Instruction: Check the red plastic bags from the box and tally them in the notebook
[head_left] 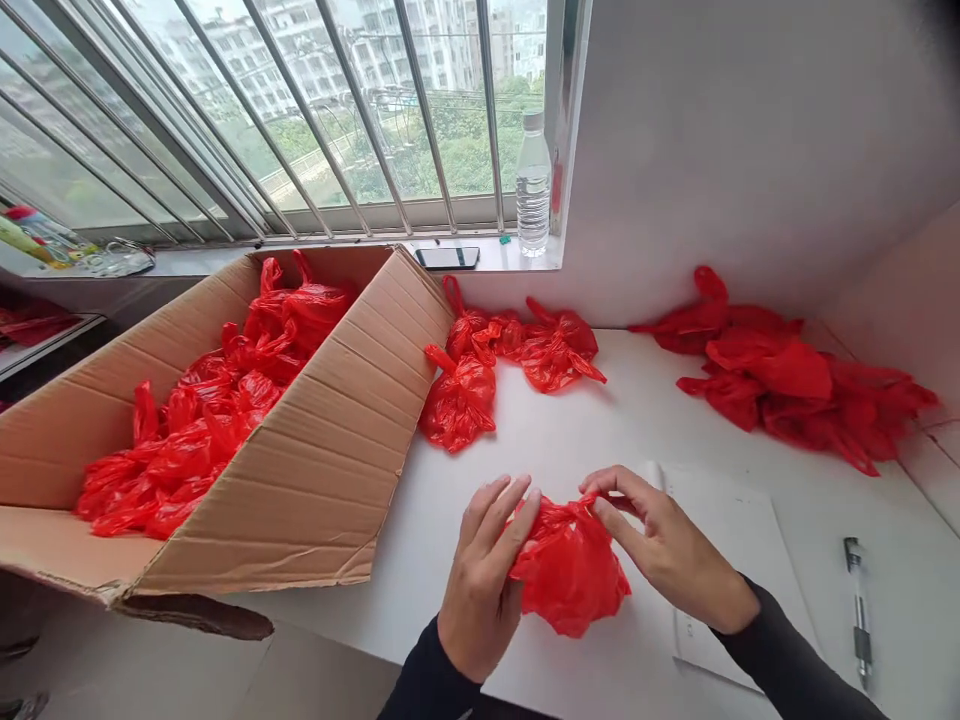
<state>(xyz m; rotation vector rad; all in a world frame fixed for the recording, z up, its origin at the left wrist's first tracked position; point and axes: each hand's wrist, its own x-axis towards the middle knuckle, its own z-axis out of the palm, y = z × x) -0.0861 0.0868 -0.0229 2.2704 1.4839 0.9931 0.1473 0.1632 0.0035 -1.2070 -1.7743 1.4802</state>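
A bulging red plastic bag (571, 580) is on the white table in front of me, its top gathered and twisted. Against its left side my left hand (484, 580) holds it, fingers long and close together, the thumb mostly hidden. Thumb and forefinger of my right hand (660, 540) pinch the gathered top at the upper right. What the bag contains is hidden. Beyond it, a filled, knotted red bag (459, 400) and another knotted bag (559, 345) lie beside the cardboard box (315, 450).
Several red bags (195, 440) fill the tilted box at left. Flat-looking red bags (780, 370) are heaped at the right wall. A white notebook (739, 540) and a pen (859, 610) lie at right. A water bottle (533, 190) and a phone (448, 258) occupy the sill.
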